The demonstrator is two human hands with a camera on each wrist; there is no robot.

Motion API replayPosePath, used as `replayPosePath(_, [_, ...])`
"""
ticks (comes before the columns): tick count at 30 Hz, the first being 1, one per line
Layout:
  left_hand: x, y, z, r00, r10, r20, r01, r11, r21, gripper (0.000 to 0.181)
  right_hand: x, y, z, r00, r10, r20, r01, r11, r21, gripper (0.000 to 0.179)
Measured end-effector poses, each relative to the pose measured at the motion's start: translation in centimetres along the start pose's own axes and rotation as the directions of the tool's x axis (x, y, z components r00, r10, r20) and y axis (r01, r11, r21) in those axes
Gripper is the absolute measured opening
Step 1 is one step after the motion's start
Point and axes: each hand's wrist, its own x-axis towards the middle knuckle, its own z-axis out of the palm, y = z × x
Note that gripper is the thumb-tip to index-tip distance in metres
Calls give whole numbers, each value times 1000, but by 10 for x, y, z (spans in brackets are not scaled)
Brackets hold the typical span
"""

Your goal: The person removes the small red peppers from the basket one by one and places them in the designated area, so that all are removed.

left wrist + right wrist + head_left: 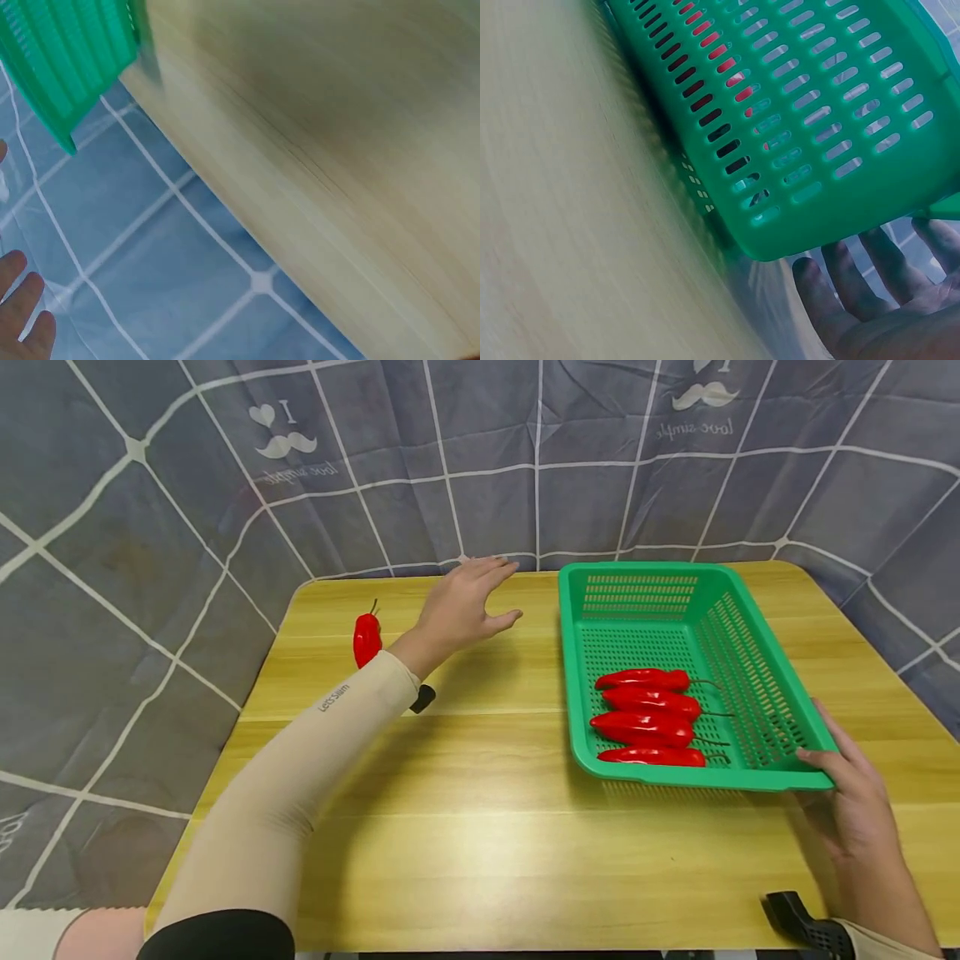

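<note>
A green plastic basket [637, 645] stands on the right side of the table, with several long red chili peppers [647, 728] lying side by side in its near half, stems pointing right. At the basket's near right corner, my right hand [858, 797] grips the rim, thumb on top and fingers outside against the wall; the right wrist view shows those fingers [855, 289] by the slotted wall. My left hand [461, 606] hovers over the back of the table, left of the basket, holding nothing, its fingers extended. Behind the left forearm lies a single red chili pepper [367, 639], its lower end hidden by the sleeve.
The wooden table [480, 852] has its back edge against a grey checked curtain [491, 435], which also hangs along both sides. A black wrist device [423, 698] shows beneath the left wrist, another [806, 927] at the right wrist.
</note>
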Motion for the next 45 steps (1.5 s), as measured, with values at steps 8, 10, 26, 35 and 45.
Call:
replayPosePath(8, [20, 32, 15, 989, 143, 34, -141, 988, -65, 59, 0, -1, 1, 1000, 13, 18, -13, 1000, 25, 60])
replayPosePath(10, [24, 40, 18, 984, 167, 59, -162, 984, -71, 58, -1, -1, 1, 1000, 15, 16, -16, 1000, 19, 60])
replayPosePath(26, [60, 100, 31, 865, 300, 403, -269, 954, -132, 60, 0, -3, 1, 999, 5, 41, -4, 1000, -11, 61])
replayPosePath(35, [73, 108, 35, 773, 284, 567, -178, 955, -236, 63, -2, -5, 1, 1000, 6, 24, -4, 999, -45, 62])
replayPosePath(45, [81, 120, 45, 686, 282, 670, -173, 959, -226, 58, -2, -5, 2, 999, 20, 26, -18, 998, -60, 61])
